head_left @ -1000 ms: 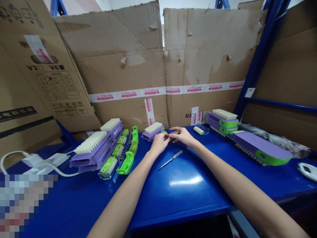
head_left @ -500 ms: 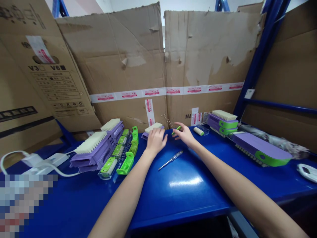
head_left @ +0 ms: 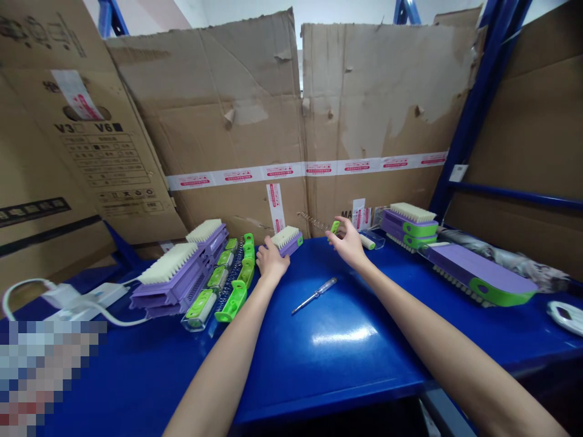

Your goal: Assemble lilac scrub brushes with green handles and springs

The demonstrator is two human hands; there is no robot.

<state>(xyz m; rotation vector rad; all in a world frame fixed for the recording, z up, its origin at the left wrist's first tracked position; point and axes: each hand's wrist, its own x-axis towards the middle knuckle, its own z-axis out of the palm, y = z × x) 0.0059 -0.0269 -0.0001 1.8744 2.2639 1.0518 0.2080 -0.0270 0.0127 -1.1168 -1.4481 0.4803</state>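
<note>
A small purple brush (head_left: pixel 288 242) with cream bristles facing up lies near the cardboard at mid-table. My left hand (head_left: pixel 272 260) has its fingers closed around the brush's left end. Just to the right, my right hand (head_left: pixel 348 243) pinches a small green plastic piece (head_left: pixel 335 227) between thumb and fingers. A thin metal spring (head_left: pixel 314 222) stretches from that piece to the upper left, above the brush. Closer to me, a screwdriver (head_left: pixel 315 295) with a clear handle lies between my forearms. Beyond my right hand sits a cream roller (head_left: pixel 367 241) with a green end, partly hidden.
Purple brush bodies (head_left: pixel 173 273) are stacked at left, beside clear-and-green cases (head_left: pixel 200 308), springs (head_left: pixel 230 276) and green handle pieces (head_left: pixel 233 301). More brushes (head_left: pixel 410 224) stand at right, with a long purple one (head_left: pixel 478 270) nearby. A white power strip (head_left: pixel 91 297) lies far left. Cardboard (head_left: pixel 228 121) closes off the back.
My left hand has shifted left to the brush's end, exposing its bristles and green tip. My right hand has moved slightly right and up with the green piece, and the spring now slants more.
</note>
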